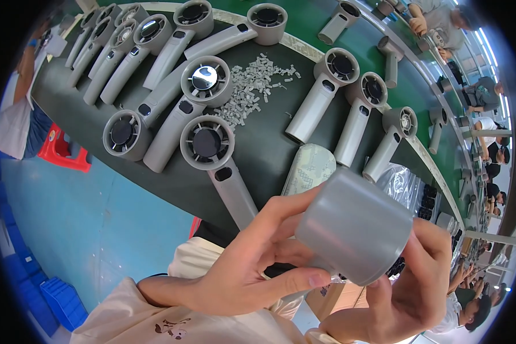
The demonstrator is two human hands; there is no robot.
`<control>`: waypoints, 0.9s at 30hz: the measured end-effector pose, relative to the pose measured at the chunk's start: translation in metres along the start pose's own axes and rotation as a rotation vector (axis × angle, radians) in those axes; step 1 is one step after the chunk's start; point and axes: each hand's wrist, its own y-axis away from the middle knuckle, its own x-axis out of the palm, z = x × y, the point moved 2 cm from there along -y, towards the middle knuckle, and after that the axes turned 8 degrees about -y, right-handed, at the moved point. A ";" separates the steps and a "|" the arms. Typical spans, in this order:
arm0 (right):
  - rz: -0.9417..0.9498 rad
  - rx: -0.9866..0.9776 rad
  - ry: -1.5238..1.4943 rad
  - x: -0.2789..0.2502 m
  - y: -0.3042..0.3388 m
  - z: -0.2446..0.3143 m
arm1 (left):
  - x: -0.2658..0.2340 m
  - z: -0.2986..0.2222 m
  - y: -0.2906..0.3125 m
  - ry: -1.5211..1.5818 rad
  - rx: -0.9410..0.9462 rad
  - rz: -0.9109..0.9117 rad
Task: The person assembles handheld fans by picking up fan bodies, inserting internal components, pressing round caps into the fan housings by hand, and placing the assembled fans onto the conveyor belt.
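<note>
A grey handheld fan (354,223) is held up close to me, its smooth round housing turned toward the camera. My left hand (264,258) is closed around its left side, thumb stretched along the lower edge. My right hand (421,281) grips the rim on the right, fingertips at the far edge. The fan's handle is mostly hidden behind my left hand. Just beyond it lies a pale, rounded patterned piece (311,166). A grey fan with a dark round centre (207,143) rests on the dark work table, its handle running toward my left hand.
More grey handheld fans (321,94) lie across the dark table (258,129), several in a row at the far left. A pile of small white parts (249,92) sits mid-table. Clear plastic bags (398,183) lie at right. Beyond runs a green conveyor belt (304,46), with people alongside.
</note>
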 end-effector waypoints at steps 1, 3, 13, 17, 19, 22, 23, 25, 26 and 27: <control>0.012 -0.011 0.008 0.000 -0.001 0.001 | 0.000 0.000 0.000 -0.018 0.009 0.000; 0.021 -0.023 0.017 0.000 -0.003 0.003 | 0.000 0.000 -0.001 -0.037 0.020 0.003; 0.018 -0.001 0.051 0.001 -0.005 -0.006 | 0.001 -0.001 -0.004 0.045 -0.153 -0.031; -0.005 0.218 0.073 0.008 0.003 -0.007 | 0.005 0.002 -0.010 0.188 -0.165 -0.055; -0.063 0.140 0.169 0.018 0.003 -0.012 | 0.004 -0.002 -0.012 0.186 -0.231 -0.050; -0.172 -0.037 0.229 0.022 0.012 -0.035 | 0.004 0.000 -0.010 0.263 -0.258 -0.015; -0.264 0.044 -0.036 0.025 0.017 -0.043 | 0.004 0.000 -0.010 0.346 -0.219 0.028; -0.445 0.233 -0.591 0.040 0.018 -0.038 | 0.005 0.000 -0.012 0.239 -0.223 0.050; -0.449 0.225 -0.601 0.042 0.019 -0.037 | 0.005 -0.001 -0.013 0.141 -0.226 0.066; -0.446 0.344 -0.729 0.044 0.022 -0.040 | 0.004 -0.004 -0.015 0.126 -0.223 0.064</control>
